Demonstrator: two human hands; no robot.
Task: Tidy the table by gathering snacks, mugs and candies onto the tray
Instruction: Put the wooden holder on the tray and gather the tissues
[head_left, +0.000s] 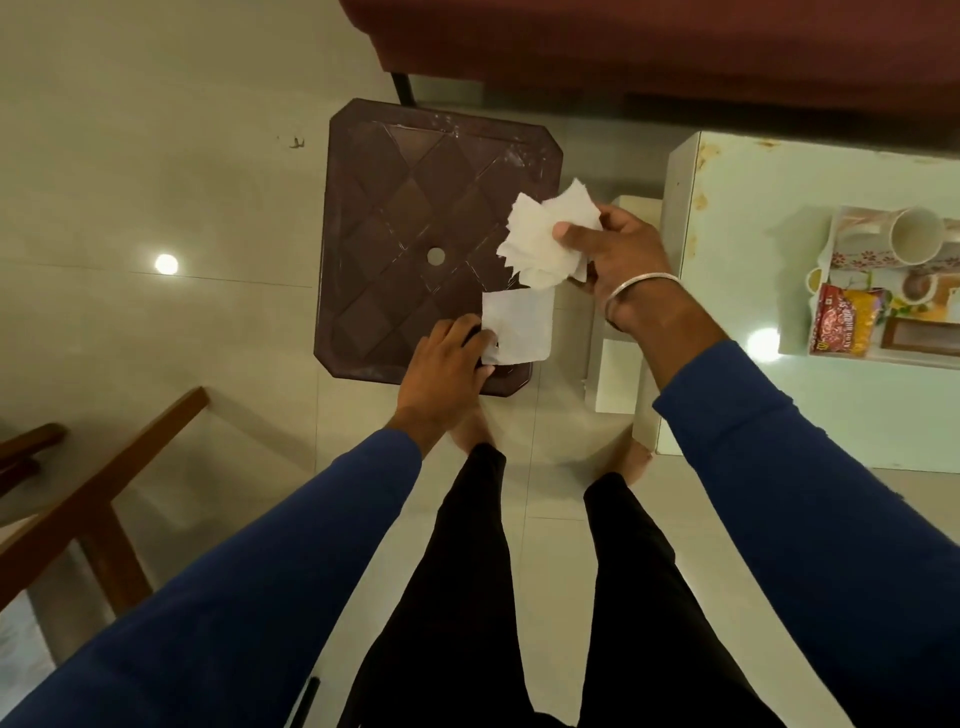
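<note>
My right hand (618, 254) holds a fanned bunch of white paper napkins (545, 239) above the right edge of a brown plastic table (405, 234). My left hand (447, 358) pinches one flat white napkin (519, 332) at the table's near right corner. At the far right a floral tray (852, 260) rests on a pale green table (753, 395). On the tray lie a white mug (917, 236) on its side, a red snack packet (834, 325) and a yellow snack packet (865, 319).
A dark red sofa (649, 47) runs along the top. Wooden furniture (104, 483) stands at the lower left. A white low block (615, 379) sits between the two tables. My legs and bare feet are on the tiled floor below.
</note>
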